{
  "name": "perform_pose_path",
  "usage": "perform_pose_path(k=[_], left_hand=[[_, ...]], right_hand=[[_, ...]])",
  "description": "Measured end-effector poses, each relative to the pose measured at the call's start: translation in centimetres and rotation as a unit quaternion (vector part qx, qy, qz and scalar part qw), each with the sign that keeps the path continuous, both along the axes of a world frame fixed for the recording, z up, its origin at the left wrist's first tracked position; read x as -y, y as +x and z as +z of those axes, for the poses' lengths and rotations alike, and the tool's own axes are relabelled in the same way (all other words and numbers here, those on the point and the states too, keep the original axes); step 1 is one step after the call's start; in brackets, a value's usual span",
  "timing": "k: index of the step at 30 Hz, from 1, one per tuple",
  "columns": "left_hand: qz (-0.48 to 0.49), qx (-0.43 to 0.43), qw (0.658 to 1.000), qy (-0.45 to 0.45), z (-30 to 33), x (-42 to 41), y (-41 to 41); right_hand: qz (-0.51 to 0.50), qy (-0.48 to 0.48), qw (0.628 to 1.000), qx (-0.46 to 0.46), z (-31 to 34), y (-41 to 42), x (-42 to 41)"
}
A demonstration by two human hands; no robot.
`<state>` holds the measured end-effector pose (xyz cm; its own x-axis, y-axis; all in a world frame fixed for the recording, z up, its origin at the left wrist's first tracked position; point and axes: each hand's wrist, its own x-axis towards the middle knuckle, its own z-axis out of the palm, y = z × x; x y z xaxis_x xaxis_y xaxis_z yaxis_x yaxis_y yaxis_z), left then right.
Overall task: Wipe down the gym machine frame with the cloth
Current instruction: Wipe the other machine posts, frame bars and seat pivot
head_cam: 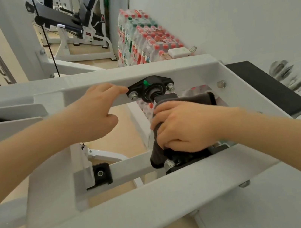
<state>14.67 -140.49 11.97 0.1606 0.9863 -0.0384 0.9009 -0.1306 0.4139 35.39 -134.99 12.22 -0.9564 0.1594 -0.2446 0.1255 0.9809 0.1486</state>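
The right hand (184,128) grips a dark grey cloth (183,102), with the fingers curled around it. The cloth is wrapped around a black shaft (157,95) that runs between two white bars of the gym machine frame (121,204). One part of the cloth shows above the hand, near the upper bar, and another part hangs below the fingers, down to the black fitting on the lower bar.

The left hand (95,113) rests on the upper white bar (187,66). Its fingers are bent over the edge of the bar, and the fingertips (121,89) touch the black mounting plate (150,87) where the shaft enters the bar. This plate has a small green mark and is fixed with two bolts (134,96). The hand holds the bar only; there is no object in it.

To the right of the frame there is a black pad (264,86). On the lower left, a black cap with a bolt (101,173) sits on a white cross bar.

Behind the frame, packs of water bottles with red caps (145,39) are stacked against the white wall, and a small white box (178,52) lies on top of them. Further back stands another white machine with a black bench (73,15). The floor (110,140) is light beige.
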Motion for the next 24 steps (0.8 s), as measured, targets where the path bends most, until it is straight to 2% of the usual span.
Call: perform_pose_path(k=[3, 6, 9, 14, 19, 24], left_hand=[[-0.002, 0.007, 1.000, -0.018, -0.6, 0.0, 0.5], [-0.024, 0.002, 0.999, -0.040, -0.7, 0.2, 1.4], [-0.038, 0.026, 0.999, -0.024, -0.5, 0.4, 2.5], [-0.045, 0.060, 0.997, 0.016, -0.6, 1.0, 3.6], [-0.080, 0.060, 0.995, 0.002, -0.5, 0.7, 5.0], [-0.091, 0.052, 0.995, 0.008, -1.2, 0.1, 5.9]], right_hand=[[-0.036, 0.033, 0.999, 0.005, -0.1, -1.7, -1.1], [-0.150, -0.006, 0.987, -0.063, -0.4, -1.3, -1.0], [-0.285, -0.072, 0.944, -0.148, -0.6, -0.3, 0.5], [-0.435, -0.099, 0.885, -0.136, -1.3, 1.4, 3.2], [-0.472, -0.197, 0.820, -0.257, -1.4, -0.1, 0.5], [-0.460, -0.229, 0.821, -0.249, -1.3, 1.2, 0.8]])
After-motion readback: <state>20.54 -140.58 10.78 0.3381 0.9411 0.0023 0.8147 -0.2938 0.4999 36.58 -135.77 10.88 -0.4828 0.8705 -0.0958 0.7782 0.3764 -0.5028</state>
